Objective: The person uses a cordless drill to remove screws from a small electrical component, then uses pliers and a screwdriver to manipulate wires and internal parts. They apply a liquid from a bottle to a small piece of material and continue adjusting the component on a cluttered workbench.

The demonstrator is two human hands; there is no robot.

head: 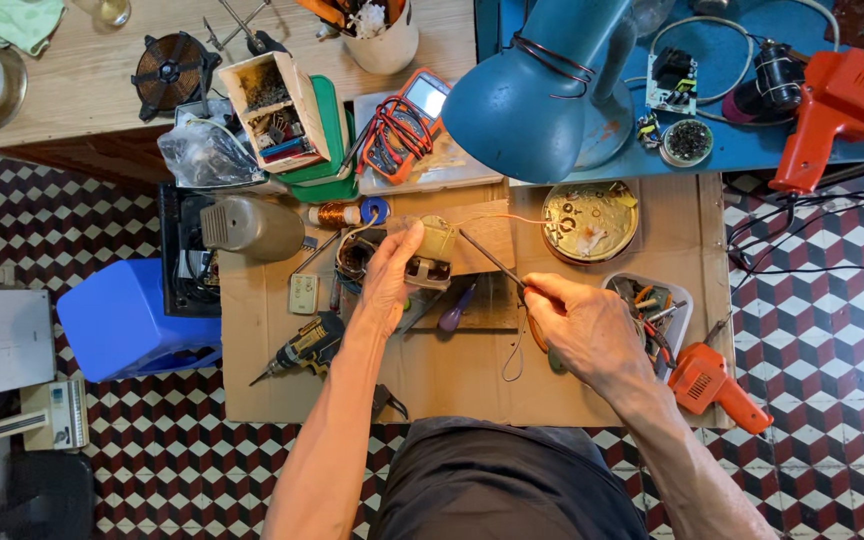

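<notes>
My left hand (388,283) clamps a small transformer (430,255) upright over the cardboard-covered bench (472,385); my right hand (582,325) pinches a thin soldering iron (492,260), its tip at the transformer's top. A blue lamp (527,95) looms above, a round tin (589,221) beside, an orange solder gun (717,388) by my right wrist

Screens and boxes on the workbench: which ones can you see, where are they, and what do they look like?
Multimeter: top middle, orange case, grey screen, red and black leads coiled on it.
Cardboard box: left of the multimeter, open, beige, full of small parts.
Plastic bag: beside the box, clear, crumpled.
</notes>
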